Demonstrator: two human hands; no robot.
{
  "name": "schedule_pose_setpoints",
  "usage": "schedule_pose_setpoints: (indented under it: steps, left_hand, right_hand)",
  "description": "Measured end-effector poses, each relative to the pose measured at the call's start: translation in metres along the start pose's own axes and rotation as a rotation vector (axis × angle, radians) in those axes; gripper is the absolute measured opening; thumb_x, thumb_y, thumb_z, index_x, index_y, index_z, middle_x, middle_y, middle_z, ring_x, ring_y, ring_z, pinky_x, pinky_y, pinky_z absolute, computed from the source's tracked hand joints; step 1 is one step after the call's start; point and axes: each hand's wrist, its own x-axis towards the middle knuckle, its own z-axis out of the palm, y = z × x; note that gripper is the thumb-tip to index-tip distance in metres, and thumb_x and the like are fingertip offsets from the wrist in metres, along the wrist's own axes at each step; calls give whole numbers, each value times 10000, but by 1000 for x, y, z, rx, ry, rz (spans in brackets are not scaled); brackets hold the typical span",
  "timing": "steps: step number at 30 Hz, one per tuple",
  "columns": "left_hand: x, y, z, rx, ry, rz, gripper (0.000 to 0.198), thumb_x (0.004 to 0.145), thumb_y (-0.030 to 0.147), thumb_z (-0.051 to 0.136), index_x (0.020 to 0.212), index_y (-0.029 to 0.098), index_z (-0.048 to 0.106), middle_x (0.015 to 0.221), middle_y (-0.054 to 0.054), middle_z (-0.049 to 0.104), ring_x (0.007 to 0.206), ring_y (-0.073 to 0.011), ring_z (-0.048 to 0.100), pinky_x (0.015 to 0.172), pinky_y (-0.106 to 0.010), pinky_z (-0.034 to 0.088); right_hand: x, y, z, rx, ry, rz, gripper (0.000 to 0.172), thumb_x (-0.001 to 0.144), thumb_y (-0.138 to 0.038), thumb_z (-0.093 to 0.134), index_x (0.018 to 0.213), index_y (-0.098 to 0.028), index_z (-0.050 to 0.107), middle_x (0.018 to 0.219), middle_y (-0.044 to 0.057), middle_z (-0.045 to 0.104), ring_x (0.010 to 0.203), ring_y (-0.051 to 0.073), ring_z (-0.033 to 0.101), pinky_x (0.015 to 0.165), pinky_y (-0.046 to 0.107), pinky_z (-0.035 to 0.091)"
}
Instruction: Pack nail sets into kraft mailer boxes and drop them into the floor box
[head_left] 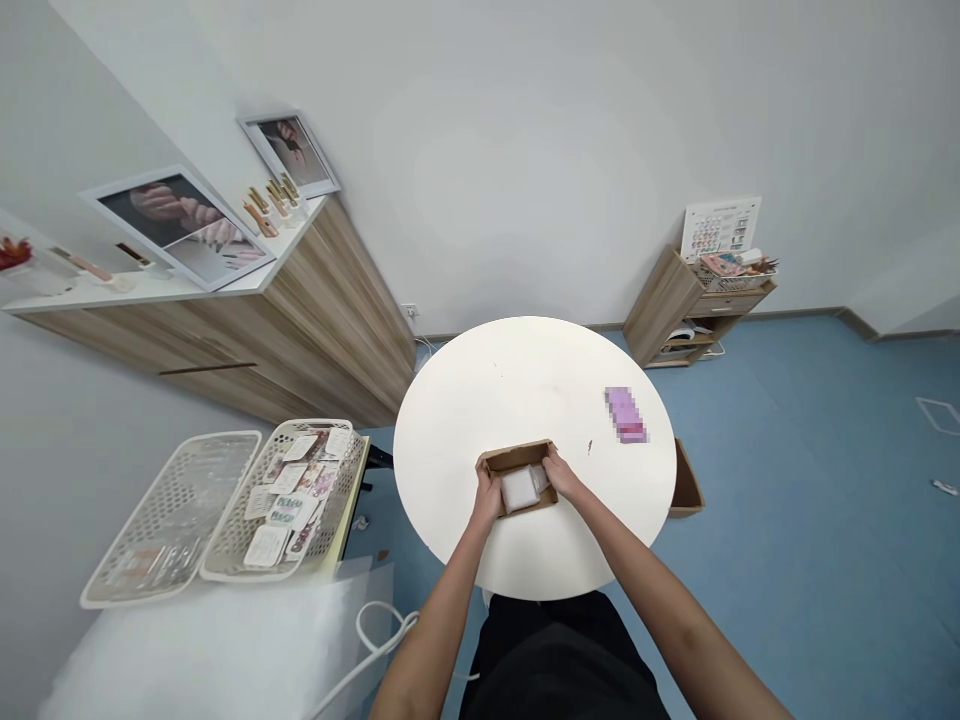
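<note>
A small open cardboard box point(514, 457) is on the near half of the round white table point(517, 370). Inside it lies a white, soft-looking packet point(519, 490), with a clear or greyish wrapped piece beside it on the right. My left hand point(487, 494) grips the box's left side. On the right side of the box, my right hand point(558, 473) holds the wall near the far corner. Some fingers of both hands are hidden by the box. Further right on the table lies a blurred purple item point(625, 414), apart from my hands.
Two white baskets point(281, 500) stand at lower left, one with several packaged nail sets. A wooden cabinet point(330, 310) is at left, a small shelf unit point(675, 310) at back right. Beside the table's right edge, another cardboard box point(685, 485) sits low; a white cable point(367, 655) hangs left.
</note>
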Motion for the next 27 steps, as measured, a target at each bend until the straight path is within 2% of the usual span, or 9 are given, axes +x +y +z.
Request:
schedule_pose_setpoints:
  steps: [4,6,9,12,15,19,23,27]
  left_hand:
    - [-8,-14,1,86,-26,52,728,804,188,455,1473,170,169,1587,-117,206,1483,-233,124,1221,-425,111]
    - [-13,-20,1,102,-28,68,745,796,197,483,1480,163,191,1604,-113,156,1491,-245,51,1225,-434,73]
    - [-20,-26,-1,94,-42,111,714,831,235,499,1486,182,218,1615,-89,135,1489,-248,70,1224,-442,96]
    - [-26,-26,-6,67,-63,151,665,885,311,501,1490,200,248,1611,-72,170,1476,-240,163,1219,-409,151]
    - [-28,-23,-13,51,-76,151,662,893,362,528,1487,189,294,1578,-78,274,1450,-251,253,1208,-397,199]
    - [-28,-20,-25,86,-84,167,658,860,304,571,1469,172,360,1518,-84,393,1405,-265,354,1190,-401,255]
    - [-30,-19,-39,154,-146,240,662,779,218,617,1419,206,448,1501,-53,419,1383,-260,393,1184,-423,275]
    - [-33,-19,-47,172,-209,259,593,797,219,598,1382,223,500,1484,-30,446,1397,-242,371,1174,-422,293]
  right_hand:
    - [-11,12,7,-215,-66,-58,559,918,-240,242,1465,-214,354,1505,82,406,1403,234,326,1175,520,126]
    - [-17,19,9,-278,-101,-116,568,941,-257,208,1504,-225,268,1571,69,287,1440,220,259,1184,539,51]
    - [-25,28,9,-333,-120,-195,560,972,-309,161,1527,-241,188,1606,64,183,1446,201,251,1190,536,30]
    - [-28,32,6,-343,-113,-243,564,983,-351,151,1536,-239,154,1607,74,176,1438,206,274,1196,529,52]
    - [-26,33,2,-314,-111,-270,570,980,-361,201,1534,-229,180,1589,80,241,1420,230,311,1196,520,100]
    - [-24,37,-5,-254,-96,-310,593,967,-367,282,1537,-241,183,1549,75,336,1394,257,347,1172,524,201]
    - [-30,45,-15,-243,-116,-327,608,952,-386,354,1531,-271,207,1514,64,398,1323,268,431,1143,513,270]
    - [-38,49,-20,-303,-113,-347,607,903,-293,444,1495,-302,307,1423,63,493,1229,244,501,1047,427,400]
